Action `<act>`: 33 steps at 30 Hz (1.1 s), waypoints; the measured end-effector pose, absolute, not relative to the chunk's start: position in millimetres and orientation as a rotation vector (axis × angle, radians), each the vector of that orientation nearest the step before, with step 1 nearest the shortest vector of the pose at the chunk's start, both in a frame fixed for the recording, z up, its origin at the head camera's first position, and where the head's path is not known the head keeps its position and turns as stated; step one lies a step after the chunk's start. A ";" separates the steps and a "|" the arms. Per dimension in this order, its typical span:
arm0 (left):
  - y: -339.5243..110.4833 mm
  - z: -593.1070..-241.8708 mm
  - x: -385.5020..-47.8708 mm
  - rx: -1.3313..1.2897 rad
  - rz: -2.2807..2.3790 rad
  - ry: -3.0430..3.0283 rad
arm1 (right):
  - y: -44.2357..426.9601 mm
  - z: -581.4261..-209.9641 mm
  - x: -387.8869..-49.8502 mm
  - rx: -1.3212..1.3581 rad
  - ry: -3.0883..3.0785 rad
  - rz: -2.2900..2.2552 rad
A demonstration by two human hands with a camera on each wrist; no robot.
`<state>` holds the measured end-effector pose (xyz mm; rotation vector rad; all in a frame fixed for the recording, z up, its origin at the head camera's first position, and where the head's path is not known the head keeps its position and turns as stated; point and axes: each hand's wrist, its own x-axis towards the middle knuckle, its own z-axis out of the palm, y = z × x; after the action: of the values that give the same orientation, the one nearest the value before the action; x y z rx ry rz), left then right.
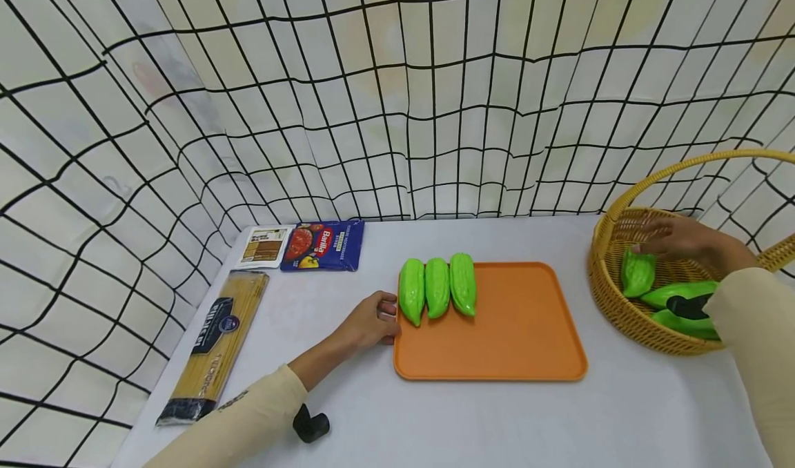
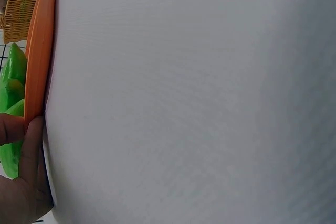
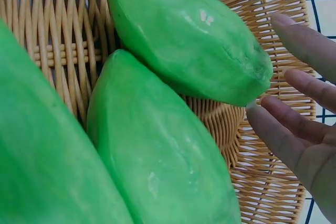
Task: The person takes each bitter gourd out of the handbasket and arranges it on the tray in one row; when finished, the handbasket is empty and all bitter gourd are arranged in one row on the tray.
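Black-netted wall (image 1: 397, 95) behind, white counter (image 1: 497, 423) below. L hand (image 1: 369, 322): fingers (image 2: 30, 148) pinch the L rim of the orange tray (image 1: 509, 330), prob. to steady it. Three green gourds (image 1: 437, 287) lie in a row at its far L, likely to save space. R hand (image 1: 680, 239) is in the wicker basket (image 1: 605, 302), fingers loosely spread, gripping nothing, at the end of one basket gourd (image 3: 189, 40); contact unclear. Pasta pack (image 1: 232, 344), blue pouch (image 1: 323, 246) & small packet (image 1: 263, 247) sit off L, prob. out of the way.
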<state>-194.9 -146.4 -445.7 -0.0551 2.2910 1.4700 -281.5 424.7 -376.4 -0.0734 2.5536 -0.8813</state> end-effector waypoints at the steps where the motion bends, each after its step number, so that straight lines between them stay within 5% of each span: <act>1: -146.5 -445.8 -195.0 -0.054 1.467 2.294 | 424.9 -377.3 -281.0 -0.080 2.556 -0.874; 33: -146.3 -445.7 -195.4 -0.057 1.477 2.283 | 409.3 -384.7 -286.0 -0.190 2.407 -0.760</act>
<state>-195.4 -146.3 -445.7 -0.0569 2.2830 1.4766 -286.0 409.3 -384.7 -0.1897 2.4069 -0.7603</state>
